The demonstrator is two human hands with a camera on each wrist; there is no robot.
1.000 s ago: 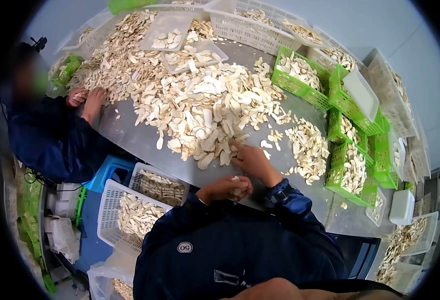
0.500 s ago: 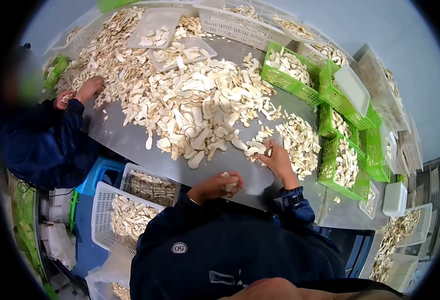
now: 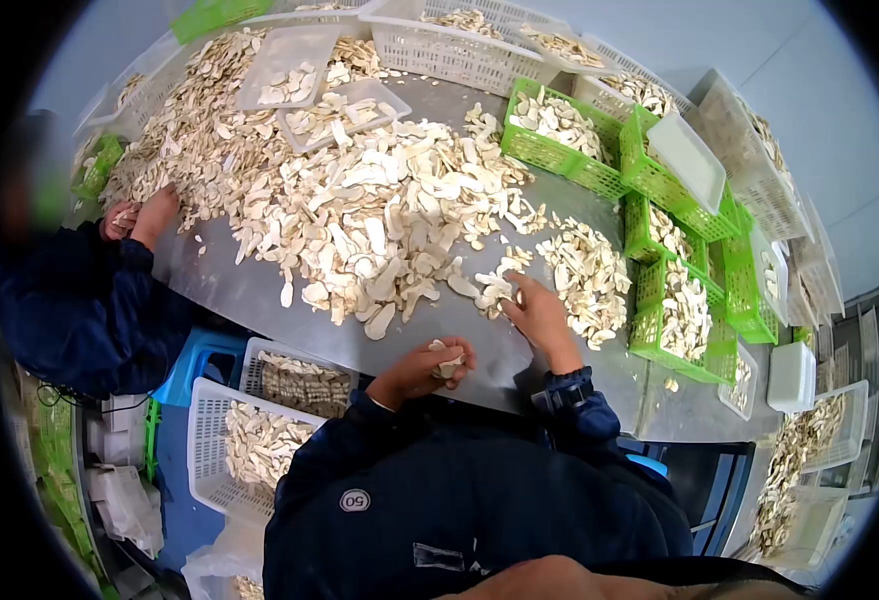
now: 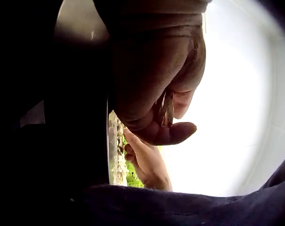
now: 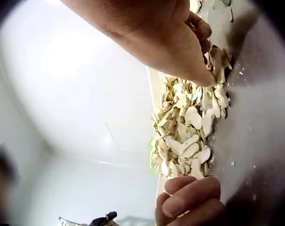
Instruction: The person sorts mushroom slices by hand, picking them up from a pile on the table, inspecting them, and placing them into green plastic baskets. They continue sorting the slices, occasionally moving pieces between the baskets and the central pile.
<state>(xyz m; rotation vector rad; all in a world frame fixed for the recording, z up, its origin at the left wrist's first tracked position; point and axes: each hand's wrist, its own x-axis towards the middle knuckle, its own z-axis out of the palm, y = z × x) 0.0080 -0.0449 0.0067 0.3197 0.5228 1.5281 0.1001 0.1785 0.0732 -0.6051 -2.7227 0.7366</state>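
Note:
Pale dried mushroom slices (image 3: 380, 210) lie in a broad heap on the metal table (image 3: 480, 375). My left hand (image 3: 425, 370) is curled around a few slices (image 3: 448, 366) near the table's front edge. In the left wrist view, a slice's edge (image 4: 167, 109) shows between the fingers of that hand. Farther right, my right hand (image 3: 543, 318) reaches down to a small cluster of slices (image 3: 493, 290) between the big heap and a smaller pile (image 3: 585, 280). The right wrist view has one shadowed slice (image 5: 219, 63) tilted up between its thumb and fingers.
Green baskets (image 3: 680, 330) filled with slices line the right side, and white crates (image 3: 460, 55) stand along the back. Clear trays (image 3: 345, 112) sit on the heap. At the left, another person's hand (image 3: 157, 215) works in the slices. Crates of slices (image 3: 225, 450) stand below the table's front.
My right hand has moved from the heap's front edge rightward to the small cluster, where slices now lie closer to the smaller pile. My left hand keeps its slices in front of me.

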